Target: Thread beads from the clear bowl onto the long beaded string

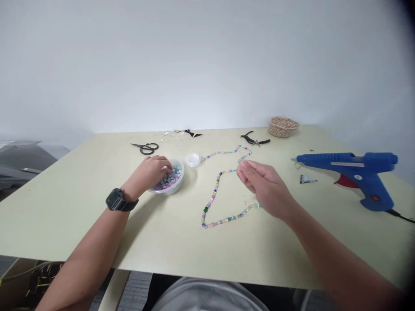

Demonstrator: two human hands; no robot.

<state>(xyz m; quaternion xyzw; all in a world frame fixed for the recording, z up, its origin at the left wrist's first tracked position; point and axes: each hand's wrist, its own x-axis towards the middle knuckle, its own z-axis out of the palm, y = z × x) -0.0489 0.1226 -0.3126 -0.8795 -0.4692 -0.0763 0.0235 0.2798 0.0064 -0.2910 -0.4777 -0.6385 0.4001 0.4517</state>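
Now, left grip (149, 173) curled among beads (169, 178) in a bowl (182, 172), right grip (263, 186) pinched beside beaded strand (215, 193)

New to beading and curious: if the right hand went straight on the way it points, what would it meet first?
The right hand would probably meet the strand of colored beads just ahead, though depth is hard to judge.

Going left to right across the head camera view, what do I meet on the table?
Black-handled scissors, clear round tub of colourful beads, white plastic cap, long multicoloured bead strand, clear container of tan beads, blue hot glue gun.
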